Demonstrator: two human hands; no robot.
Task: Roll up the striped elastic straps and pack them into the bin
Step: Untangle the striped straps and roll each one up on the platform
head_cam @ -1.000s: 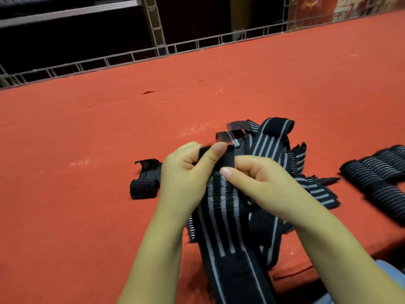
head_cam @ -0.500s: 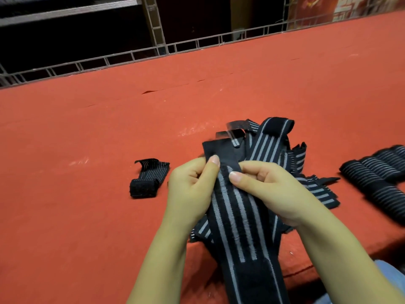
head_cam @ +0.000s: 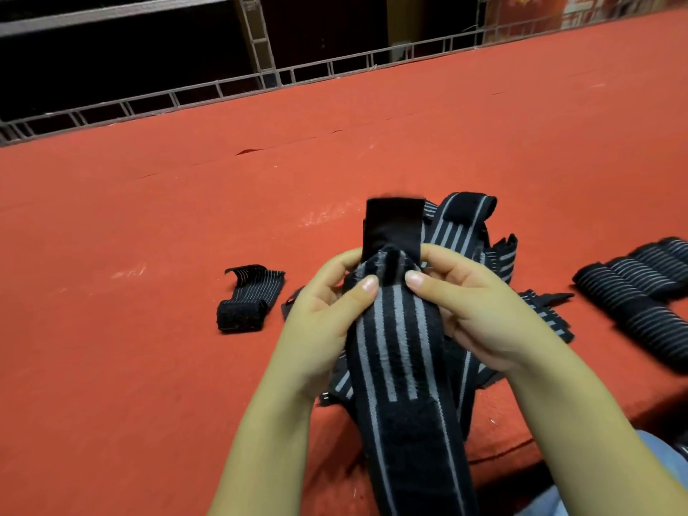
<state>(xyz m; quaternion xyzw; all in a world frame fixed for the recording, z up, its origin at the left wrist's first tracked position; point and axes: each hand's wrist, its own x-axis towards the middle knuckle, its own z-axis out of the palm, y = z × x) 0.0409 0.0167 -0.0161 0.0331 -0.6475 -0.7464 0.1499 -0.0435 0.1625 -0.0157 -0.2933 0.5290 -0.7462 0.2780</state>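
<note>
— Head view: what differs from half a second ago?

— The strap (head_cam: 400,351) is now bunched at its upper part. Its plain black end tab stands upright above the fingers; earlier it lay flatter against the pile. The left hand (head_cam: 327,310) and the right hand (head_cam: 473,307) both pinch the strap, thumbs on the striped face, fingers curled behind. The strap's lower end hangs off the near edge of the tabletop (head_cam: 149,366).

— Other straps?

— A loose pile (head_cam: 484,251) lies behind the hands. One half-rolled strap (head_cam: 247,299) sits apart to the left, unmoved. Rolled straps (head_cam: 640,292) lie side by side at the right edge.

— Surface and room?

— Red cloth covers the tabletop, slit in places. A metal rail (head_cam: 223,87) runs along its far edge, dark shelving behind.
</note>
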